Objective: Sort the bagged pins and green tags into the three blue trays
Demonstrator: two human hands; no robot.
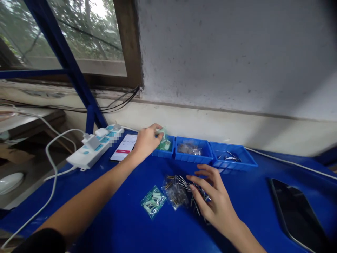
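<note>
Slanting seemingly down-right, metal rods (182,182) lie beneath the right hand (215,193).

Blurry 00:02:47 on lit phone (124,146)

Three bins in a row at the back of the counter (126,221), by the wall (223,70): packets (166,144) in the left bin (162,154), bags (188,148) in the middle bin (193,159), loose pins (232,159) in the right bin (234,166). Timer phone (124,147) left of bins, power strip (98,147) left of that. In front, left to right: plug packet (154,202), pin bag (177,192), pin pile (194,198) partly under the right hand (216,196). Second phone (297,212) far right.
</note>
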